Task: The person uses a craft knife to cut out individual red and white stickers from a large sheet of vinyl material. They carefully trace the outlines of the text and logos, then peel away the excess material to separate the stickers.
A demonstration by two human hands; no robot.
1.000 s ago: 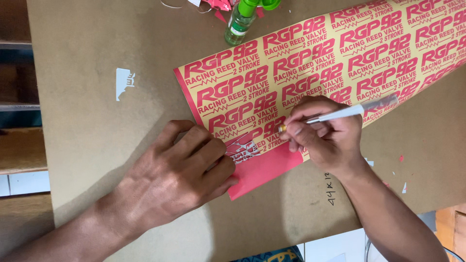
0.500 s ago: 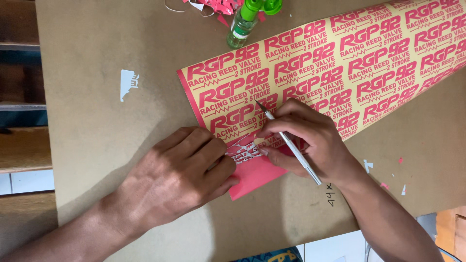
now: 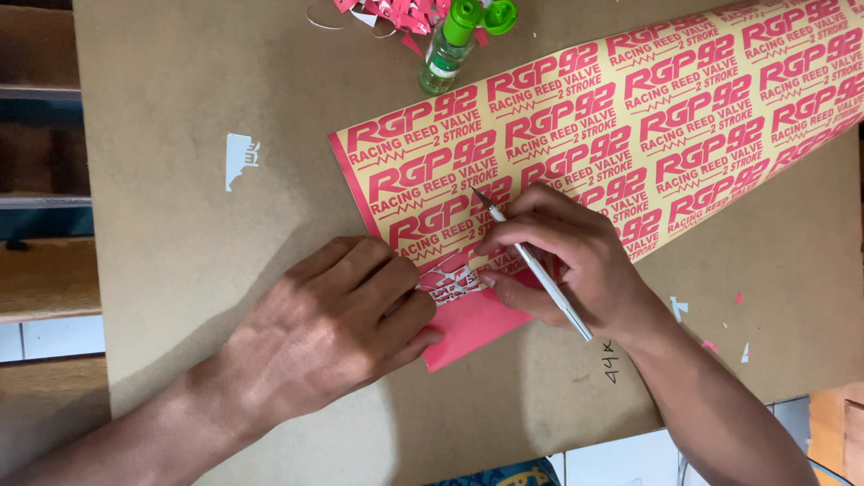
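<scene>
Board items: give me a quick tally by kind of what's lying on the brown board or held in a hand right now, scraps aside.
Sticker sheets, red and yellow: 1, pressed down by the left hand
Craft knives: 1, held in the right hand
Green bottles: 1
Loose green caps: 1
Total: 4

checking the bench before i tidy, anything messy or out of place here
Mostly tidy. Red offcuts are piled at the board's top edge beside a green bottle lying tipped over, a white scrap lies left of the sheet, and small bits are scattered right.
</scene>
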